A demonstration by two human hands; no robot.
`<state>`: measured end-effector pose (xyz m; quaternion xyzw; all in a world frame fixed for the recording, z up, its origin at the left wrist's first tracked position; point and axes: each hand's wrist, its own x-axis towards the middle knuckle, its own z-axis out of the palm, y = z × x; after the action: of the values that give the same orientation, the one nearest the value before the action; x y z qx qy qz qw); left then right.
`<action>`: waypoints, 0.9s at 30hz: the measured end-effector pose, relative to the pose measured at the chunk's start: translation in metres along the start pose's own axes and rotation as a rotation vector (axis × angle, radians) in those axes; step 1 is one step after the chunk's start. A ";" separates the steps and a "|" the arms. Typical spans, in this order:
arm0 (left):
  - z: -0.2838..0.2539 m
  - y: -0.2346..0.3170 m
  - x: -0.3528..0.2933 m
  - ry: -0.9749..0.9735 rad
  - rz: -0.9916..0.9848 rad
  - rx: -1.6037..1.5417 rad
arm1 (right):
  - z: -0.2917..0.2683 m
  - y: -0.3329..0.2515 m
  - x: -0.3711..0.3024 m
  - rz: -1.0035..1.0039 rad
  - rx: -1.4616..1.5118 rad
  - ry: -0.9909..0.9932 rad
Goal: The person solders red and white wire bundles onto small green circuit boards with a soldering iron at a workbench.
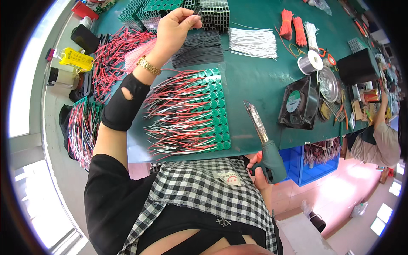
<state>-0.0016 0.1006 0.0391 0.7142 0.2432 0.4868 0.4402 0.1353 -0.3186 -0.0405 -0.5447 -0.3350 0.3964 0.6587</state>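
Note:
My left hand (pixel 179 26) reaches to the far side of the table, thumb and fingers pinched on a small black piece (pixel 197 10) whose kind I cannot make out. Just beyond it stand stacked green circuit-board panels (pixel 155 18). Low at the right, my right hand (pixel 260 172) grips a dark green soldering gun (pixel 274 163), its long scorched metal tip pointing up and away. Between the hands lies a panel of round green circuit boards (pixel 220 110) with red, white and black wires (pixel 178 112) fanning left. Black wires (pixel 197 50) lie below my left hand, white wires (pixel 253 43) right of them.
A solder wire spool (pixel 310 63) and a black fan (pixel 299 102) stand at the right. Red wires with black ends (pixel 108 59) pile at the left. A blue bin (pixel 316 172) sits below the table edge. Another person's arm (pixel 381 106) shows at the far right.

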 end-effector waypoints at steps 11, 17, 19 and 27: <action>0.010 0.062 -0.103 -0.262 -0.155 0.475 | 0.028 -0.049 0.034 0.024 -0.083 -0.147; 0.018 0.047 -0.124 -0.171 -0.139 0.489 | 0.041 -0.043 0.060 -0.017 -0.029 -0.169; 0.025 0.046 -0.126 -0.173 -0.117 0.484 | 0.040 -0.044 0.061 -0.001 -0.063 -0.168; 0.035 0.036 -0.127 -0.170 -0.055 0.541 | 0.044 -0.049 0.058 0.043 -0.132 -0.123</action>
<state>-0.0241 -0.0296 0.0040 0.8371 0.3459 0.3304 0.2655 0.1312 -0.2512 0.0162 -0.5686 -0.3884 0.4204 0.5908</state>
